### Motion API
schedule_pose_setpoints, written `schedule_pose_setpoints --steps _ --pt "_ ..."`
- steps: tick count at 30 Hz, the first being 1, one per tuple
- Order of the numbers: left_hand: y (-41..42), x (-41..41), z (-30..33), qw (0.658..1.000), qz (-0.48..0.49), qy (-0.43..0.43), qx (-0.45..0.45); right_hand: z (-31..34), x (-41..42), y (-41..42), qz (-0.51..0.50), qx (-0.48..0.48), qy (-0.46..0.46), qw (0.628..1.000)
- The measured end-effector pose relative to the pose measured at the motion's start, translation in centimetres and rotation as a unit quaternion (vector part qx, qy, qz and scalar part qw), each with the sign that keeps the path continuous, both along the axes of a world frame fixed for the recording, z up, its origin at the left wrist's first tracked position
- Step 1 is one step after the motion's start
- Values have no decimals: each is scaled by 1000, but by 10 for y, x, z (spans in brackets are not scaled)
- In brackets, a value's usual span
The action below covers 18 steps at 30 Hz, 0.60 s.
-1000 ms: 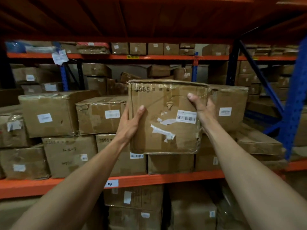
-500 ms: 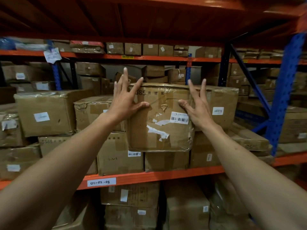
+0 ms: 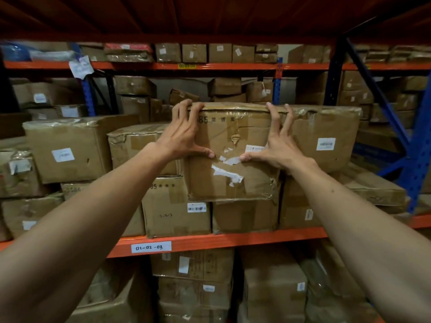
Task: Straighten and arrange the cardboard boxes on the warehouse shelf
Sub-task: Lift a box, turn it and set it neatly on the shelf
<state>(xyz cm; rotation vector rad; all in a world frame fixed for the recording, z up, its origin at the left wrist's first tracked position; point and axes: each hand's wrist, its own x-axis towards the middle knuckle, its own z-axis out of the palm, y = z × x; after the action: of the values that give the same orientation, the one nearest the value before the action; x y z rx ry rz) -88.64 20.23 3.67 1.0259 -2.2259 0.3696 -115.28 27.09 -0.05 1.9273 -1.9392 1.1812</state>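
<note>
I'm seating the box (image 3: 233,155) in the top row: both hands, left (image 3: 184,136) and right (image 3: 275,145), fingers spread, hooked over its top edge. Next, push it flush.

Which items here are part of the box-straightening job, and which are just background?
In the job:
- taped box, top row, front face out
- left hand and right hand, fingers hooked over its top edge
- neighbouring boxes
- orange shelf beam

Background:
- far rack boxes
- shelf label 01-02-03
- blue upright
</note>
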Motion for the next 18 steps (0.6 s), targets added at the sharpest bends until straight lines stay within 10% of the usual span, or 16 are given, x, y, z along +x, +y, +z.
schedule_pose_setpoints --steps 18 --pt "-102 -36 15 994 104 -6 29 22 -22 -119 23 55 1 998"
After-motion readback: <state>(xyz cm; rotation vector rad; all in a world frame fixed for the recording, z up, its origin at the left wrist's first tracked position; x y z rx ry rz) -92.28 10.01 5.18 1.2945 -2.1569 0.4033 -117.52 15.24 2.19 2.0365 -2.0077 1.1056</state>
